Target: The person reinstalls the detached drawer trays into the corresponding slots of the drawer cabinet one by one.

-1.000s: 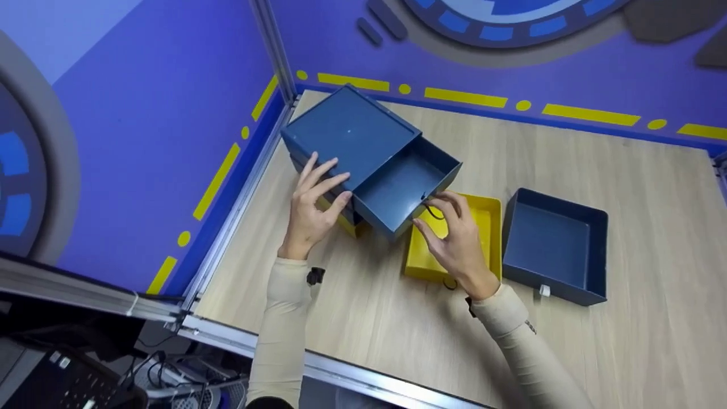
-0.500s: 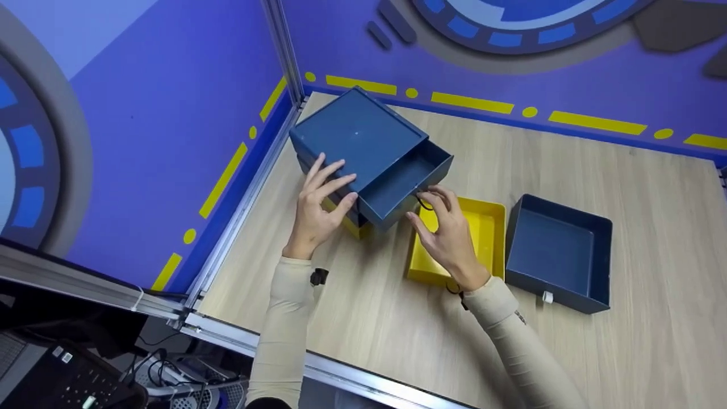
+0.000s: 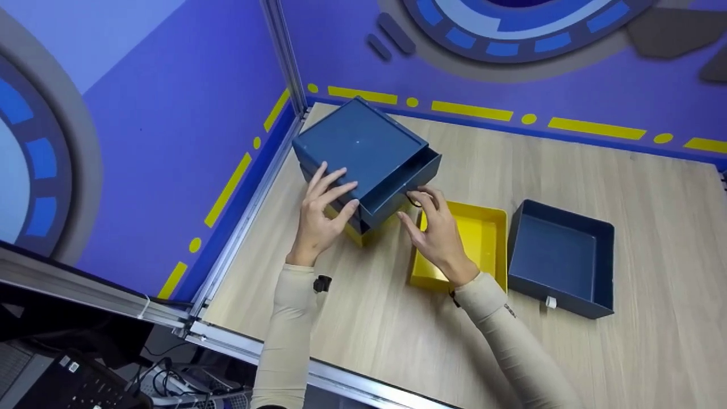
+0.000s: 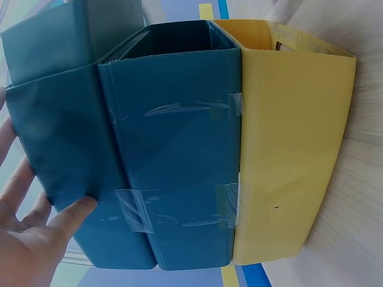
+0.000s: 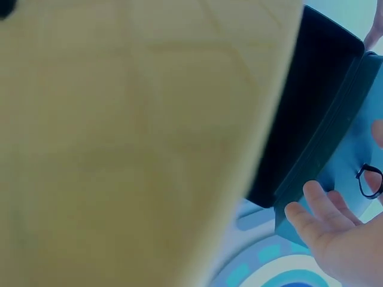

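A stacked drawer unit (image 3: 359, 142) stands at the far left of the table, two dark blue tiers over a yellow one. Its top drawer (image 3: 401, 186) sticks partway out. My left hand (image 3: 321, 218) rests on the unit, fingers spread over the top and thumb against the side. At the drawer's front, my right hand (image 3: 436, 233) touches the panel with its fingertips, beside a black loop handle (image 5: 370, 180). The left wrist view shows clear tape (image 4: 134, 210) joining the tiers, with the middle and yellow (image 4: 293, 155) tiers hollow at the front.
A loose yellow drawer (image 3: 493, 250) lies partly under my right forearm in the head view. Right of it is a loose dark blue drawer (image 3: 559, 255) with a white tab handle (image 3: 551, 302). Purple wall panels (image 3: 187, 142) border the table's left and back.
My right hand has moved left and the top drawer has slid further into the unit. My left hand keeps its place on the unit. The head view has shifted slightly.
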Demonstrator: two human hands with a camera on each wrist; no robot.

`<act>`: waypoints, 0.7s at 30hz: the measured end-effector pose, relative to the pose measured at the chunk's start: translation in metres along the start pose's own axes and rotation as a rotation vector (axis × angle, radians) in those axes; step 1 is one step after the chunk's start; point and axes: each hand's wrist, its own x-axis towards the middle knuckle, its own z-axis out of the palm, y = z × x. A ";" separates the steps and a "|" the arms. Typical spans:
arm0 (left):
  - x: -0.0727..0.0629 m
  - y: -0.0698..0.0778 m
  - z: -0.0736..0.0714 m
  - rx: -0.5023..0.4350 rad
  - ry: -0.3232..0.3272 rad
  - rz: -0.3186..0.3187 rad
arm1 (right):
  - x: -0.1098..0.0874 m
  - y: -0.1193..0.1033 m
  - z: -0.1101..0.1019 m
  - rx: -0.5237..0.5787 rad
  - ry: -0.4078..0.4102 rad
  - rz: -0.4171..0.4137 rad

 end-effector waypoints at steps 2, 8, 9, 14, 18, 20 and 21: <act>-0.001 -0.001 0.000 0.001 0.002 0.001 | 0.000 0.000 0.002 -0.003 -0.010 0.004; -0.002 -0.001 0.001 0.002 0.003 0.003 | 0.001 0.001 0.005 -0.011 -0.001 -0.017; -0.002 -0.001 0.001 0.000 0.003 0.003 | 0.001 0.001 0.005 -0.012 0.000 -0.020; -0.001 -0.001 0.001 -0.003 0.003 0.003 | 0.002 0.000 0.005 -0.004 -0.007 -0.010; -0.001 -0.001 0.001 -0.005 0.008 0.010 | 0.002 -0.002 0.005 -0.010 -0.008 -0.006; -0.001 -0.001 0.002 -0.004 0.010 0.011 | 0.003 -0.002 0.005 -0.012 -0.009 -0.007; -0.001 -0.001 0.002 -0.004 0.011 0.011 | 0.003 -0.002 0.006 -0.016 -0.009 -0.008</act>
